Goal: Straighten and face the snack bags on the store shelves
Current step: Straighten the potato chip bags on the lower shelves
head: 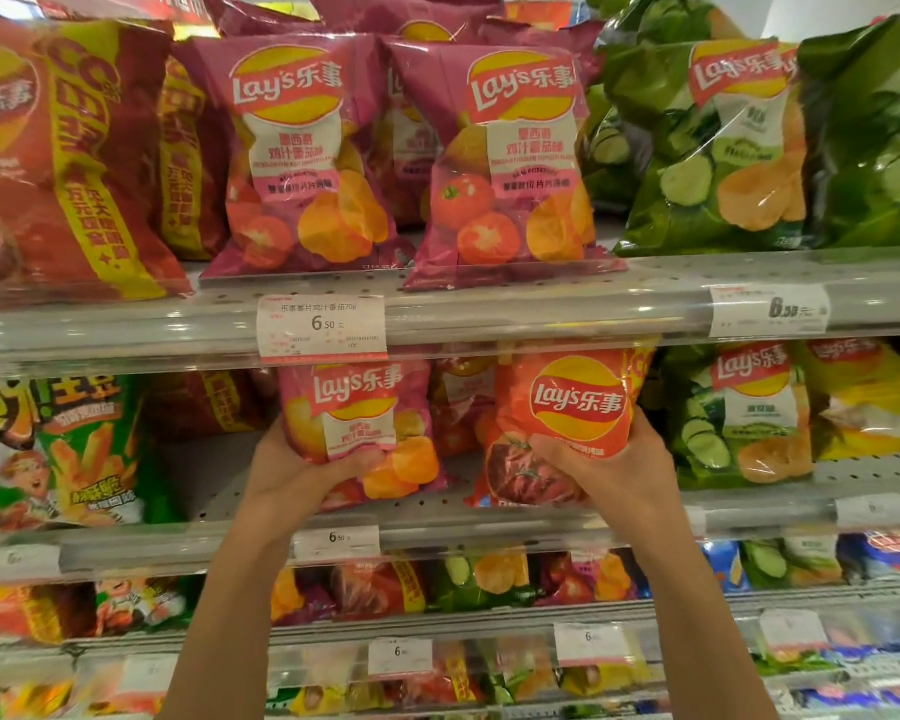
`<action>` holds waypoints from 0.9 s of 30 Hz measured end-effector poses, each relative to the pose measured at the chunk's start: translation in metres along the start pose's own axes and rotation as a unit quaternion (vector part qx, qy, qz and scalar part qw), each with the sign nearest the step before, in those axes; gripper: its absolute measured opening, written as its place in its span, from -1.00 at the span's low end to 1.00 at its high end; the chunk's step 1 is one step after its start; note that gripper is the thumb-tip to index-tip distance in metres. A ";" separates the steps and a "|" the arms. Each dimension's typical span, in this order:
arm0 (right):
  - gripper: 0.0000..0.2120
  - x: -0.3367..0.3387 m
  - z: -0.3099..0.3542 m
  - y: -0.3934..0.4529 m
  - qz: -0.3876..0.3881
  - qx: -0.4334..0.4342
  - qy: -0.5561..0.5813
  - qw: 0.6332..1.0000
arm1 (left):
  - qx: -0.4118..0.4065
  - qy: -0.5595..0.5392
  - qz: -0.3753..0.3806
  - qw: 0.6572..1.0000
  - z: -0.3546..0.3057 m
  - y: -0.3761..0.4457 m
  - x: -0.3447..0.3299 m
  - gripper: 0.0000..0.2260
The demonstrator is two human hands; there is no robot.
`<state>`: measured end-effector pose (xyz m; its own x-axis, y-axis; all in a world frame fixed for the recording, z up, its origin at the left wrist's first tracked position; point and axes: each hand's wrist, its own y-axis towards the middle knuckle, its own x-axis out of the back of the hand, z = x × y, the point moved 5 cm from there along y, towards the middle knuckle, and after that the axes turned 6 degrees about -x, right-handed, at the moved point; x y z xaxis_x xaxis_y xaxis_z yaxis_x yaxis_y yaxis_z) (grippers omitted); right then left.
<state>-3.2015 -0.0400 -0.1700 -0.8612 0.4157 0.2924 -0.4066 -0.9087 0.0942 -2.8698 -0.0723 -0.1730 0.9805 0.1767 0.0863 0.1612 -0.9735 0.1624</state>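
Presently on the second shelf, all positions taken from the white price tag reading 6.50 on the rail above it: directly below the tag, one pink Lay's bag, upright and facing out, its base on the shelf; the left hand holds it at its lower left edge, thumb curled over the front and the other fingers hidden behind the bag. Below and to the right of the tag, one orange-red Lay's bag, tilted slightly, logo to the front; the right hand grips its lower right side, thumb across the front, the rest of the fingers wrapped round behind. The two bags stand near each other with a further red bag showing in the gap behind them. Above the tag, two pink tomato bags side by side, faces out. Above and left of the tag, large red bags leaning. Above and far right of the tag, green cucumber bags. Below and far right of it, a green cucumber bag beside a yellow bag. Below and far left of it, a green corn-snack bag. Lower shelves carry mixed bags, blurred.
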 end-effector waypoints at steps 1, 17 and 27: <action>-0.14 0.006 -0.002 -0.002 -0.004 -0.002 0.007 1.000 | -0.005 -0.008 0.014 1.000 -0.002 -0.003 -0.010 -0.29; -0.17 0.080 -0.032 -0.029 -0.023 -0.016 0.054 0.998 | -0.028 0.076 0.099 0.992 0.009 -0.009 -0.138 -0.27; -0.19 0.045 -0.033 -0.051 0.073 -0.023 0.064 0.995 | -0.089 0.313 0.128 0.937 0.011 -0.030 -0.109 -0.44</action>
<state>-3.2297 0.0260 -0.1927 -0.9429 0.2828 0.1761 -0.2848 -0.9585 0.0147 -2.9804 -0.0643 -0.1985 0.7177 0.0457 0.6949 -0.1456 -0.9660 0.2138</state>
